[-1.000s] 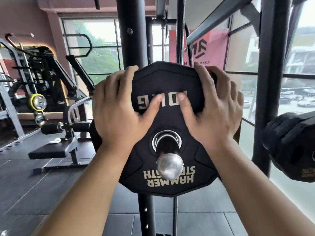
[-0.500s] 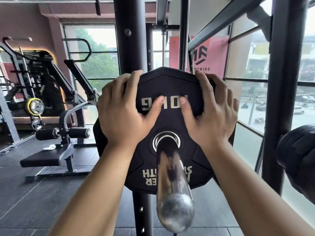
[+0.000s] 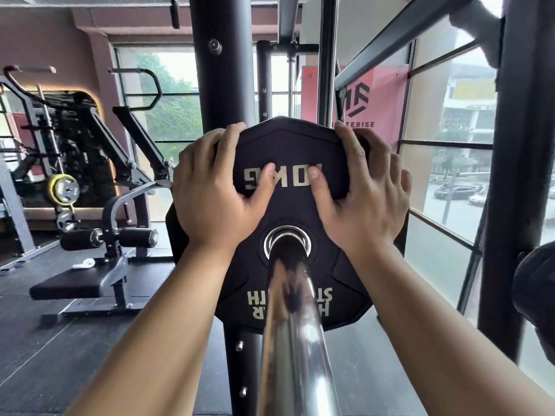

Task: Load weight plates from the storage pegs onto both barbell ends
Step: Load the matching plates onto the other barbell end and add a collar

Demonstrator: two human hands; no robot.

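I had the weight plate threaded on the barbell sleeve, whose chrome ran from the bore down toward six o'clock of my view. A second before, only the sleeve's rounded tip poked through the hole; by this moment a long stretch of bar lay on my side of it, so the plate had slid well inboard. My left hand gripped its rim at ten o'clock and my right hand at two o'clock, fingers curled over the edge and thumbs pressed flat by the upside-down 10KG lettering, the same hold as earlier. A bigger dark plate seemed to sit just behind. I judged this end nearly seated, with the other end yet to load.
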